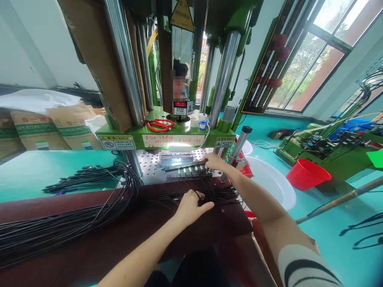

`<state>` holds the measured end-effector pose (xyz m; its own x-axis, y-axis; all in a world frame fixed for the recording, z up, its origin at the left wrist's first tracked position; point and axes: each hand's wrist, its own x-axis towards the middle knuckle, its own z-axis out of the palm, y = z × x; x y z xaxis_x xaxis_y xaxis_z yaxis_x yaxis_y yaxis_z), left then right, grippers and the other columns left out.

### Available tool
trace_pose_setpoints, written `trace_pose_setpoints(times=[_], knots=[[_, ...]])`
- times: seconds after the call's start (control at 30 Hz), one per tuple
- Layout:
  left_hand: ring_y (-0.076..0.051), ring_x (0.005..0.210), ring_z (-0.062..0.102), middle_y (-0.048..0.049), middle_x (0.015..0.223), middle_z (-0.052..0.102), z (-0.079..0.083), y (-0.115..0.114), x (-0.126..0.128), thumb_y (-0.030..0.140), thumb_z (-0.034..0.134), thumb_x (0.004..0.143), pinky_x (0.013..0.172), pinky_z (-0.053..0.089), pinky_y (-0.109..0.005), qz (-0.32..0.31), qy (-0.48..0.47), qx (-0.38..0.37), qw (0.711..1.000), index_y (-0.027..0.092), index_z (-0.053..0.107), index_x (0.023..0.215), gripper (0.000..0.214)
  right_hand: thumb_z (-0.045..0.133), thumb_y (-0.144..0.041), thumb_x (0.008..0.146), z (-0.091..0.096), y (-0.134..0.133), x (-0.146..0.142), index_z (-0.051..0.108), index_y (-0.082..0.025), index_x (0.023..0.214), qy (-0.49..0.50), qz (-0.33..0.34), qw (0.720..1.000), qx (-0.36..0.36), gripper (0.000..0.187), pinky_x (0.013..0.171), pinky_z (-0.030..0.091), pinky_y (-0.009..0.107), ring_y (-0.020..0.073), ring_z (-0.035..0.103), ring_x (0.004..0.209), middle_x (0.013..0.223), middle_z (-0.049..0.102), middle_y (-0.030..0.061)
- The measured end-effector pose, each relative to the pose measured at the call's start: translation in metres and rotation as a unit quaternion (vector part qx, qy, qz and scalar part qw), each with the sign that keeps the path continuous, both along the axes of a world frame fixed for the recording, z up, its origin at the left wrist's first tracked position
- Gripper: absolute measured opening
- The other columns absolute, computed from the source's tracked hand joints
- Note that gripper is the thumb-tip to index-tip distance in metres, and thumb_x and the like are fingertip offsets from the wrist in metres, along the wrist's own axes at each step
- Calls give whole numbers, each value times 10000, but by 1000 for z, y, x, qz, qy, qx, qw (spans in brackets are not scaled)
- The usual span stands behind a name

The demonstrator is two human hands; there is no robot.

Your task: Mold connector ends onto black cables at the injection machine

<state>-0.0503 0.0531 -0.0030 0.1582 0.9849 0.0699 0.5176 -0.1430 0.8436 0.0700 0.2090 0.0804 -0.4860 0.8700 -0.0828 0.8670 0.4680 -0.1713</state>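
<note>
My right hand (214, 161) reaches to the right end of a metal mould bar (193, 169), its fingers closed on that end. Several black cables hang from the bar toward me. Lower down, my left hand (189, 207) is over the dark red bench edge, fingers curled with a black cable (196, 193) across them and the thumb sticking out to the right. Behind the bar a metal mould block (176, 158) sits on the perforated plate (148, 163) under a bright lamp. The fingertips of my right hand are partly hidden.
A green press (167, 137) with steel columns stands over the plate. Red-handled scissors (160, 125) lie on its ledge. Black cable bundles (74, 215) spread to the left. At right are a white tub (289, 191) and a red bucket (308, 175). Behind the press a person (179, 71) is visible.
</note>
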Motion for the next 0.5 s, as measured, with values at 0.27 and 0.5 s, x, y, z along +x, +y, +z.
trace_pose_setpoints(times=[0.27, 0.5], knots=[[-135, 635, 604, -49, 740, 656, 22, 46, 2, 350, 763, 545, 549, 375, -225, 2, -486, -247, 838, 168, 487, 851, 450, 544, -94, 629, -13, 35, -26, 676, -218, 935, 54, -46, 997, -26, 355, 632, 400, 173, 145, 594, 845, 952, 680, -12], [-122, 439, 559, -32, 598, 628, 22, 69, 0, 228, 637, 702, 467, 406, -242, 91, -496, -255, 825, 155, 457, 764, 204, 547, -347, 818, -18, 53, -54, 632, -148, 957, 45, -96, 993, -60, 258, 710, 482, 317, 161, 614, 793, 920, 664, 50]])
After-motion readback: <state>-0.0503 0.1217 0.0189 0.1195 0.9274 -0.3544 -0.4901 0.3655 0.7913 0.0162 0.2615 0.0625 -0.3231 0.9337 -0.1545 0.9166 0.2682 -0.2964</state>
